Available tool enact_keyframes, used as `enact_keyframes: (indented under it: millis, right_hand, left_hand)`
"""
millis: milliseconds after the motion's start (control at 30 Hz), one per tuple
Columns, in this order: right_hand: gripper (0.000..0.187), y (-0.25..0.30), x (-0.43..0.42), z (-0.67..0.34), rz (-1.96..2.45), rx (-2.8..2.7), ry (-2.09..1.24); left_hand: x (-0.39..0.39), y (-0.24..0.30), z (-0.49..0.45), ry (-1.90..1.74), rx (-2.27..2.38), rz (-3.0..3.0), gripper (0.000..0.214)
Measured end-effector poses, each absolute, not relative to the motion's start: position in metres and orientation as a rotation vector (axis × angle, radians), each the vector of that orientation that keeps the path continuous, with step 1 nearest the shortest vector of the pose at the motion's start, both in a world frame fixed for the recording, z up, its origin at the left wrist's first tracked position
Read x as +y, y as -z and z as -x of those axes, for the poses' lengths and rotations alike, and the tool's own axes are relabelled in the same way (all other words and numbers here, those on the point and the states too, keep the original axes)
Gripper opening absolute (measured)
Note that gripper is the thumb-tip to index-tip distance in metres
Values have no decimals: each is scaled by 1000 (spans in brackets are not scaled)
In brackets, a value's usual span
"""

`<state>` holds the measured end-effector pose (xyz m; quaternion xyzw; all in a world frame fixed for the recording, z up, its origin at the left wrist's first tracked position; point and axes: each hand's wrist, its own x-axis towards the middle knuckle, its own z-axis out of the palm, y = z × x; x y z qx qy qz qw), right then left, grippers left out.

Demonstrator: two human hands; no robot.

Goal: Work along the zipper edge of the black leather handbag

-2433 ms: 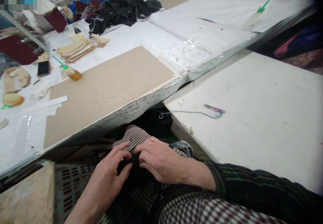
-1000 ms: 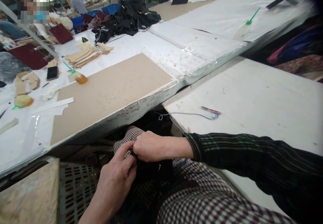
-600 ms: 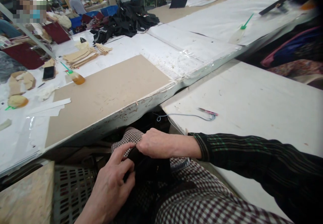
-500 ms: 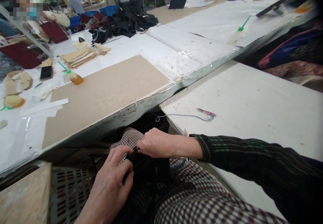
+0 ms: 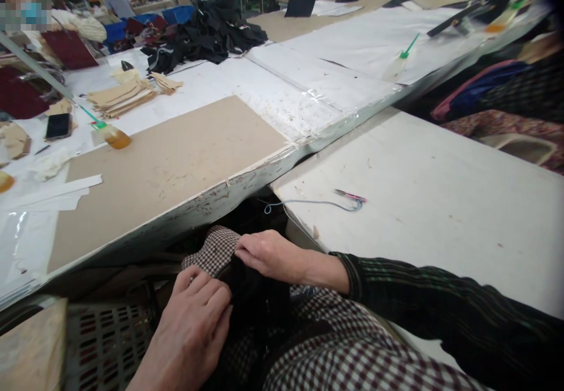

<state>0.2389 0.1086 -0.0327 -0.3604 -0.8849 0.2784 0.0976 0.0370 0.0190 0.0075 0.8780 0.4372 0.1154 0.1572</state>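
A black, soft-looking piece point(image 5: 255, 291) lies over my lap on a brown-and-white checked cloth point(image 5: 379, 344); its exact kind is too dark to make out. My right hand point(image 5: 275, 256) pinches the upper edge of the black piece between thumb and fingers. Nearer to me, my left hand point(image 5: 189, 314) has its fingers curled down on the left edge of the same piece, with the fingertips partly hidden. A short stretch of edge shows between the two hands.
A white table point(image 5: 423, 203) to the right bears a pen point(image 5: 350, 195) with a blue cord point(image 5: 315, 202). Ahead, a worktable holds a tan board point(image 5: 171, 161), a glue bottle point(image 5: 115, 137), a phone point(image 5: 59, 126) and a black heap point(image 5: 207, 35). A plastic crate point(image 5: 108, 344) stands lower left.
My hands have drawn slightly apart along the edge of the black piece, the left one coming nearer to me. The view has shifted a little, so the tables appear farther left.
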Motion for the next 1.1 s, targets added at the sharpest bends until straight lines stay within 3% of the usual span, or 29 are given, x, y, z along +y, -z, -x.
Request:
enact_keyframes:
  millis: [167, 300, 500, 733, 967, 1100]
  right_hand:
    - [37, 11, 119, -252, 922, -2076, -1659]
    - [25, -4, 109, -266, 791, -2237, -1302]
    - [27, 15, 74, -260, 584, -2642, -649]
    - [6, 11, 72, -234, 586, -3038, -666]
    - [31, -4, 102, -200, 486, -3483, -899]
    - [39, 1, 111, -200, 340, -3467, -908]
  left_hand:
    - [21, -3, -32, -346, 1272, -2529, 12]
    - [21, -1, -26, -387, 1264, -2540, 12]
    - [22, -3, -27, -437, 1251, -2524, 13]
    - [18, -8, -33, -528, 1250, -2516, 15]
    - [19, -8, -36, -521, 1223, -2424, 15]
    - [16, -5, -31, -289, 1336, -2343, 12]
